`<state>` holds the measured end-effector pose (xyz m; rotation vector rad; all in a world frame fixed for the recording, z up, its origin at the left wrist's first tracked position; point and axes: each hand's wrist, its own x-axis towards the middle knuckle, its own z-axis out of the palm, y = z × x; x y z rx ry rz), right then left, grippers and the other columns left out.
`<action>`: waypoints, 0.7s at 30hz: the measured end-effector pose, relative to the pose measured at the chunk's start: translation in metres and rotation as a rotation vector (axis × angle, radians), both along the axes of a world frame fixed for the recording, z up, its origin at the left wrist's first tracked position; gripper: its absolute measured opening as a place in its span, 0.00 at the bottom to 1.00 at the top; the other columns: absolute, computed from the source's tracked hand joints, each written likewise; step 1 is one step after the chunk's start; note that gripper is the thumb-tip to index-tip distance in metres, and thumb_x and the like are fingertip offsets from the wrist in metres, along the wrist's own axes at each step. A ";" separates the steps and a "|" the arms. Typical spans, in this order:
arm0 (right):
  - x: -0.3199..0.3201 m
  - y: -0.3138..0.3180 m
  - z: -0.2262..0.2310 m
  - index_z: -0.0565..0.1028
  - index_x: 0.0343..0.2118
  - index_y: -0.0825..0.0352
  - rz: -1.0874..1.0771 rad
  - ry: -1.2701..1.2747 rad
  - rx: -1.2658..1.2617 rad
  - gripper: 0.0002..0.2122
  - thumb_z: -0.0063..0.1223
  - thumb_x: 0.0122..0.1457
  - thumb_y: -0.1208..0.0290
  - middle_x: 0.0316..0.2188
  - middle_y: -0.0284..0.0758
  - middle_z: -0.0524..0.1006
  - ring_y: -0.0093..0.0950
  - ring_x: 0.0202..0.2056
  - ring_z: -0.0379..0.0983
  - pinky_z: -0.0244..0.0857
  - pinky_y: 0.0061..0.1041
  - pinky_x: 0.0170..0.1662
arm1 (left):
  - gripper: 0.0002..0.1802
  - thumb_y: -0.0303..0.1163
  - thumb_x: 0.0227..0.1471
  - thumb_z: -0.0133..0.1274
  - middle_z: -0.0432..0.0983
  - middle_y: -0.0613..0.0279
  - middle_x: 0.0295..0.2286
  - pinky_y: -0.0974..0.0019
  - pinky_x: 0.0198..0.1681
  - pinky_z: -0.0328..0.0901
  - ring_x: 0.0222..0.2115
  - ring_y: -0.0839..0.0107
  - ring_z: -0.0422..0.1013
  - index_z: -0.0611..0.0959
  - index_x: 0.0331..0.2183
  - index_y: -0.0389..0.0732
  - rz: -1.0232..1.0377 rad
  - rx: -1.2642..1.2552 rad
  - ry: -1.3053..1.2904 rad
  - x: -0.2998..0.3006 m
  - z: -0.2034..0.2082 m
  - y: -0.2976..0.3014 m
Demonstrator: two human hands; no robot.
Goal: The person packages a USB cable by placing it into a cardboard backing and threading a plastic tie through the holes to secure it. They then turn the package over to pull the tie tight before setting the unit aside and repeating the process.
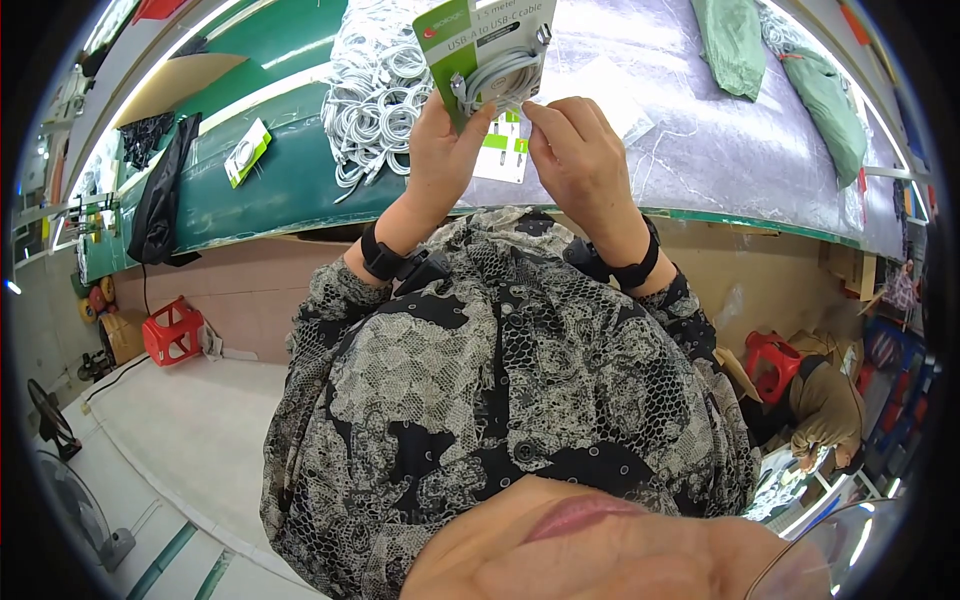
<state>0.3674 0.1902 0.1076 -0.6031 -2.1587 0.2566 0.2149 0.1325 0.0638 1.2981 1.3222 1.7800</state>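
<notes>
My left hand (440, 150) grips a green and white cardboard package card (440, 35) by its lower left side, thumb in front. On the card's face sits a coiled white USB cable (505, 75), its metal plugs showing at the two sides. At the coil's lower right, the fingertips of my right hand (583, 155) are pinched together; whatever lies between them is too small to make out. Under the held card, more green and white cards (502, 165) lie on the table. Just left of my left hand spreads a large heap of coiled white cables (372, 120).
Farther left on the green table (290, 175) lies another carded cable (248, 153), near a black bag (160, 195). Green bags (735, 50) rest at the far right. Red stools (173, 330) stand on the floor at both sides. Another person (828, 405) is at lower right.
</notes>
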 end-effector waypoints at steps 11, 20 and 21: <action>-0.006 0.002 -0.003 0.75 0.31 0.69 0.028 -0.003 -0.026 0.09 0.54 0.43 0.84 0.24 0.36 0.71 0.32 0.27 0.70 0.66 0.28 0.28 | 0.17 0.24 0.52 0.51 0.73 0.61 0.38 0.73 0.41 0.64 0.38 0.77 0.69 0.69 0.44 0.32 -0.038 -0.035 -0.140 -0.001 -0.003 -0.002; -0.007 0.006 0.003 0.73 0.30 0.69 0.028 -0.060 -0.057 0.07 0.52 0.45 0.82 0.24 0.36 0.70 0.34 0.28 0.69 0.66 0.30 0.31 | 0.18 0.23 0.51 0.52 0.73 0.60 0.39 0.72 0.44 0.64 0.40 0.76 0.69 0.69 0.45 0.33 -0.101 -0.063 -0.225 -0.003 -0.004 -0.005; -0.006 0.006 0.004 0.73 0.30 0.68 0.031 -0.099 -0.072 0.07 0.52 0.46 0.82 0.25 0.36 0.70 0.34 0.29 0.69 0.66 0.30 0.31 | 0.18 0.23 0.51 0.52 0.73 0.60 0.39 0.72 0.44 0.64 0.40 0.76 0.69 0.69 0.45 0.34 -0.103 -0.070 -0.209 -0.004 -0.004 -0.005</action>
